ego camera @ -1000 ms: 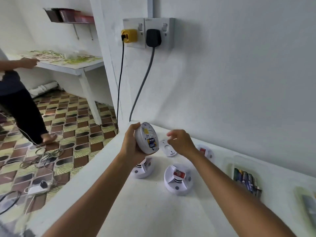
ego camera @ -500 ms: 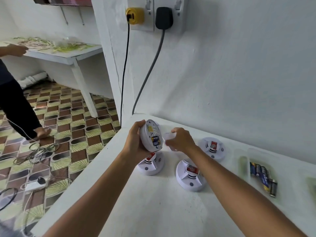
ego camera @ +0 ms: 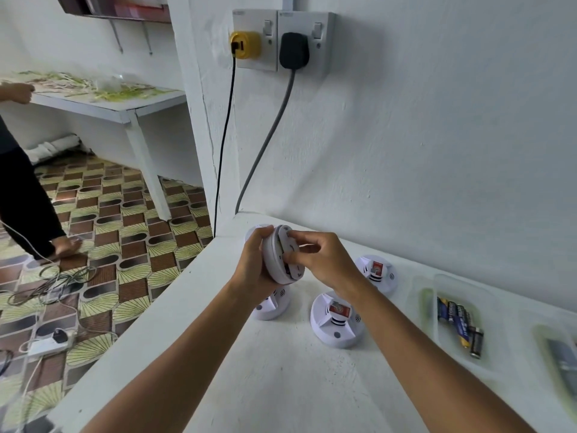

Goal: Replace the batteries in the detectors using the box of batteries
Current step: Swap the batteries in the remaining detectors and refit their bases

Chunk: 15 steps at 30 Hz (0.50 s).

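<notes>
Since half a second ago the right hand (ego camera: 324,260) has brought the white back cover (ego camera: 292,254) onto the open rear of the held detector (ego camera: 276,260), hiding the battery bay that showed before. Right fingers (ego camera: 301,237) are curled on the cover's face, pinching it against the body. Left hand (ego camera: 254,264) grips the detector's rim from the left, fingers wrapped behind it, holding it on edge above the bench (ego camera: 281,370).

Three more detectors sit on the bench: one (ego camera: 270,304) under the left wrist, one (ego camera: 337,320) in front with a red label, one (ego camera: 376,273) near the wall with a red label; the writing on them is too small to read. To the right, a clear box of batteries (ego camera: 462,323) holds blue-and-yellow cells and one dark cell, their print illegible.
</notes>
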Motion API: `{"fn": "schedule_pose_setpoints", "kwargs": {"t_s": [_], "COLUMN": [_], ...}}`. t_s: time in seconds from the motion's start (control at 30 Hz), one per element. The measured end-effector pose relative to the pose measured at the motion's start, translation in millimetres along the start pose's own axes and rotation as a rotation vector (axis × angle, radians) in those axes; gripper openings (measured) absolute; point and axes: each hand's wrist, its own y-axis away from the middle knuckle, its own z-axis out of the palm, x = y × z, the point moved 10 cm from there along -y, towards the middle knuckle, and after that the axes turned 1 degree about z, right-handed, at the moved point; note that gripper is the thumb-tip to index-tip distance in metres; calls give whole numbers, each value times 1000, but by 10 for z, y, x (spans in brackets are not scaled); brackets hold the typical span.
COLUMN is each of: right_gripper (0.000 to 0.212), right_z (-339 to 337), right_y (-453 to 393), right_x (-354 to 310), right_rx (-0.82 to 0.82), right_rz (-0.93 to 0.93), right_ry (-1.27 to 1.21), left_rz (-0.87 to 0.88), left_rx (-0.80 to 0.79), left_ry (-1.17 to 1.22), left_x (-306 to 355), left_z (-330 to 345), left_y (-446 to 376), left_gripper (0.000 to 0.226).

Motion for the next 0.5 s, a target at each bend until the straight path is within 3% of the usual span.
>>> {"fn": "schedule_pose_setpoints", "kwargs": {"t_s": [0.23, 0.5], "right_gripper": [43, 39], "right_z": [12, 8], "right_y": [148, 183], "right_x": [-143, -97], "right_rx": [34, -14], "right_rz": [-121, -73], "right_ry": [113, 123], "left_rz": [26, 63], "left_rx": [8, 55], "left_ry": [-38, -134], "left_x": [-1, -2], "left_z": [30, 52], "left_y": [80, 195], "left_gripper": [40, 43]}}
